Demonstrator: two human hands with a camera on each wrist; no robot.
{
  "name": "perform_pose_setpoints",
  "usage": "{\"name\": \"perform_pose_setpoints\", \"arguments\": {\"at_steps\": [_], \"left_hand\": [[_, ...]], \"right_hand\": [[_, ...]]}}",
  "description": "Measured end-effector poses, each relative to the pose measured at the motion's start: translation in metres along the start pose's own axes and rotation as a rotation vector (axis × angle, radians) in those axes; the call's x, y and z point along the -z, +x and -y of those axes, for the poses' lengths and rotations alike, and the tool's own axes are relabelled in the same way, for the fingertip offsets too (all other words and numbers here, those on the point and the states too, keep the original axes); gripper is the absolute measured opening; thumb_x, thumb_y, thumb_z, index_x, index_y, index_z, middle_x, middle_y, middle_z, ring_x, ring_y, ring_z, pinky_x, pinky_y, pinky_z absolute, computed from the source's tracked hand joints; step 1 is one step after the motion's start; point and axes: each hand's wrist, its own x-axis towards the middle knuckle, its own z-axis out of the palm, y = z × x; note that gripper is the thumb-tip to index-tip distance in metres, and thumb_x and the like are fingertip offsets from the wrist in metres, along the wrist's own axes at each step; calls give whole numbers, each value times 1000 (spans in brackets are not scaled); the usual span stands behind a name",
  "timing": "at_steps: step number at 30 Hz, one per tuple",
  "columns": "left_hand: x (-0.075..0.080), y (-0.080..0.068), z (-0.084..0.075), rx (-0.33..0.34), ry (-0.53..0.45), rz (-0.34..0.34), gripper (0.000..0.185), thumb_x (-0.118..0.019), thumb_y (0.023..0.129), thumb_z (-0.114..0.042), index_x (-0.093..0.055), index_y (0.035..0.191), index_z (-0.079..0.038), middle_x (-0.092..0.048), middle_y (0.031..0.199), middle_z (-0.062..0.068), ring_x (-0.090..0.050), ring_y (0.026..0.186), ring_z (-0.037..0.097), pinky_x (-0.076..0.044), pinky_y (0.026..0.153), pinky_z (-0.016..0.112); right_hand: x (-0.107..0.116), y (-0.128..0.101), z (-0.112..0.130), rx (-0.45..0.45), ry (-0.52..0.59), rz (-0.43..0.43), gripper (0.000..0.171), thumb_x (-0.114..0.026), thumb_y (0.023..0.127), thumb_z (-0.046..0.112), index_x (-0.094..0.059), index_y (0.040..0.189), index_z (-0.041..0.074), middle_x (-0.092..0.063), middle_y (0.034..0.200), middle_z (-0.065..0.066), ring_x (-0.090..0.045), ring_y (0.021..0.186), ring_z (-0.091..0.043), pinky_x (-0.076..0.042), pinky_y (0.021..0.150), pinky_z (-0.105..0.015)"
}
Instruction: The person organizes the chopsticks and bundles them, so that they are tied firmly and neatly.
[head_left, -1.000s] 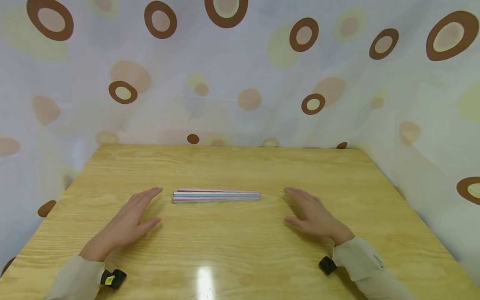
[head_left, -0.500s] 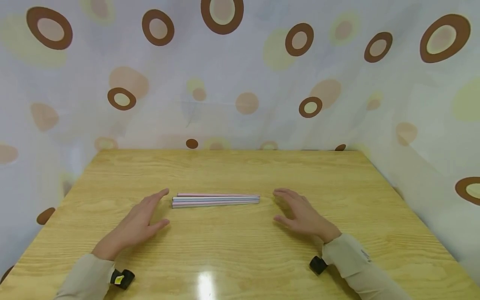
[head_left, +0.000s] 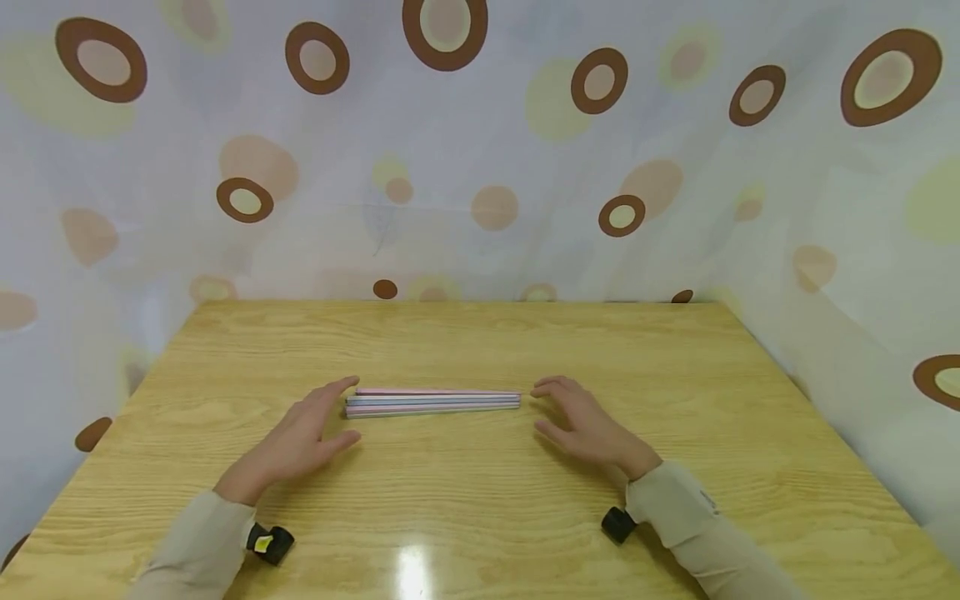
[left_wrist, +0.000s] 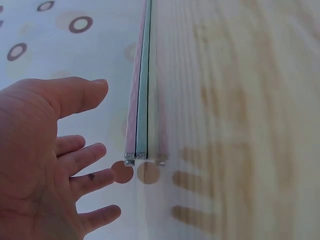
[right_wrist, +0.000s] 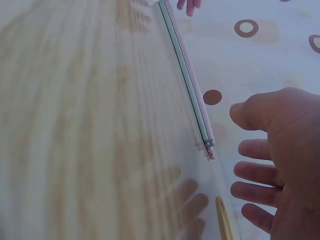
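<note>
A bundle of thin pastel sticks (head_left: 432,402), pink and pale blue, lies crosswise in the middle of the wooden table (head_left: 480,342). My left hand (head_left: 318,421) hovers at the bundle's left end with straight fingers and holds nothing. My right hand (head_left: 570,417) sits at the right end, fingers relaxed and a little bent, also holding nothing. In the left wrist view the sticks (left_wrist: 142,90) end just beyond my left hand (left_wrist: 55,160). In the right wrist view the sticks (right_wrist: 187,80) end next to my right hand (right_wrist: 275,160). I cannot tell whether either hand touches the sticks.
A curtain with brown rings and pale spots (head_left: 480,150) closes in the table at the back and both sides. Black wrist devices (head_left: 272,543) (head_left: 618,525) sit under my beige sleeves. A thin yellowish strip (right_wrist: 223,220) shows by my right hand.
Both hands have slid inward along the table, from a gap on each side to right beside the ends of the stick bundle. The sticks have not moved.
</note>
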Motion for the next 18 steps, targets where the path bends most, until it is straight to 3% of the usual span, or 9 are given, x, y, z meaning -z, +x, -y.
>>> {"name": "perform_pose_setpoints", "arguments": {"at_steps": [5,10,18], "left_hand": [[-5,8,-1,-3,7,4,68,-66,91,-20,-31,146,1,-40,145,25,-37,132,46,-29,104,63],[-6,15,-3,5,-2,21,68,-65,92,-20,-31,145,2,-41,144,26,-37,132,46,-29,104,63],[-6,20,-3,24,0,23,63,-65,91,-21,-36,141,3,-43,142,24,-38,131,43,-30,104,62]], "right_hand": [[-4,7,1,28,-9,-18,37,-65,92,11,-53,123,-4,-55,123,-17,-53,115,-32,-43,96,-50],[-6,12,2,50,-6,-33,35,-65,91,8,-54,121,-5,-56,120,-18,-53,112,-33,-43,94,-50],[-9,19,1,9,28,-5,35,-63,93,10,-53,123,-4,-55,120,-16,-51,110,-31,-44,93,-47]]}}
